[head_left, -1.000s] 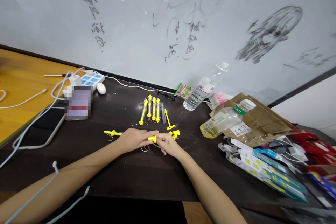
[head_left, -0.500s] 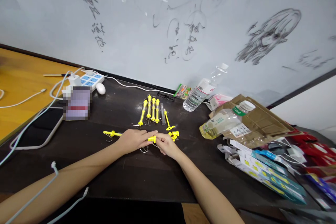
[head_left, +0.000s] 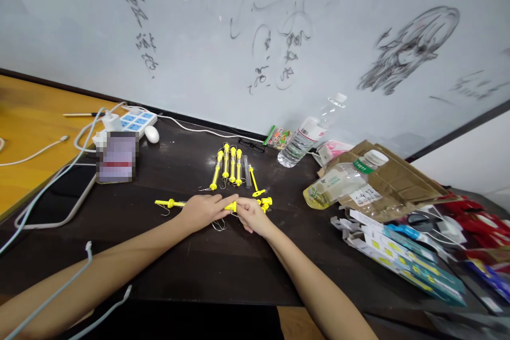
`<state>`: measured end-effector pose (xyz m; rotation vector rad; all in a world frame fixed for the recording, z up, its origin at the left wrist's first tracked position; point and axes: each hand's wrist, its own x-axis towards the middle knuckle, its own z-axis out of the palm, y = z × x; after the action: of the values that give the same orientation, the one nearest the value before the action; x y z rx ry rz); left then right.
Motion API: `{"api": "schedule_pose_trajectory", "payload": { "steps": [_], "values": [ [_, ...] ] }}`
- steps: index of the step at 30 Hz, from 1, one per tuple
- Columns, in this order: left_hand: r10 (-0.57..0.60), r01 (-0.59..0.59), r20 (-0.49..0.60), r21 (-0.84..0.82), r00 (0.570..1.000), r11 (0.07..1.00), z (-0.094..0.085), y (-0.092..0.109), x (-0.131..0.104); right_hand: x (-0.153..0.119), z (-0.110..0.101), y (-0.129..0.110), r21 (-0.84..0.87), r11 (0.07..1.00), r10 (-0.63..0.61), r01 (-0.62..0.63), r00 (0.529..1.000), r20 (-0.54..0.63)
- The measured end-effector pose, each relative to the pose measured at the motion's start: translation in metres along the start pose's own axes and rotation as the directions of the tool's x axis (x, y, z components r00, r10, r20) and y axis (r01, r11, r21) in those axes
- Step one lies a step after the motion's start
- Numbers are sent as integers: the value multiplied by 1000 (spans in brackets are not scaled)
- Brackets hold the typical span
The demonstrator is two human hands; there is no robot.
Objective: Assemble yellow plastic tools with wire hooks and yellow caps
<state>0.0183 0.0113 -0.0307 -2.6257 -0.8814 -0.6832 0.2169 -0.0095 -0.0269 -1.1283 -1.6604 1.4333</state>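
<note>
Left hand [head_left: 202, 212] and right hand [head_left: 254, 217] — fingers of both closed around one yellow plastic piece [head_left: 230, 206].

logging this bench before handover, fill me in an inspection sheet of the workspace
surface: dark tabletop, whitish smudges toward the back
job's things: yellow plastic capped piece held; beyond it, four yellow-capped clear rods side by side, clear tube, small yellow plastic parts
clutter: clear plastic bottle, yellow-liquid bottle, brown cardboard, torn teal-and-white box, all on the right
hands: left hand and right hand grip the capped piece
cables: pale cable crosses the left forearm
surroundings: whiteboard behind, marked in black
</note>
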Motion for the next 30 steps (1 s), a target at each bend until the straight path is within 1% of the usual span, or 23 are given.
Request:
{"api": "schedule_pose_trajectory", "payload": {
  "steps": [8,11,14,17,19,22,24,27,30],
  "values": [
    [-60,61,-48,20,997,998,3,-1,0,1,8,-6,117,992,55,-49,997,-47],
    [-113,114,-60,13,992,993,5,-1,1,-2,11,-13,172,980,109,-100,993,-44],
    [-162,162,-38,3,986,987,5,0,2,-6,13,-18,187,969,164,-161,986,1],
    [-189,189,-3,-17,982,982,1,0,3,-9,13,-18,121,978,168,-171,985,31],
    [-210,211,24,-46,977,976,-2,-1,4,-9,14,-14,53,989,140,-140,990,-3],
    [-244,250,70,-101,967,963,-6,-2,4,-9,15,-8,-80,996,34,-41,996,-82],
    [-271,281,85,-146,959,949,-10,-3,4,-9,17,-5,-167,986,-33,14,994,-107],
    [-287,296,76,-234,955,926,-16,-4,4,-10,20,-5,-226,973,-78,56,993,-88],
    [-292,299,69,-286,954,910,-21,-5,4,-11,21,-7,-248,966,-84,65,994,-68]
  ]
}}
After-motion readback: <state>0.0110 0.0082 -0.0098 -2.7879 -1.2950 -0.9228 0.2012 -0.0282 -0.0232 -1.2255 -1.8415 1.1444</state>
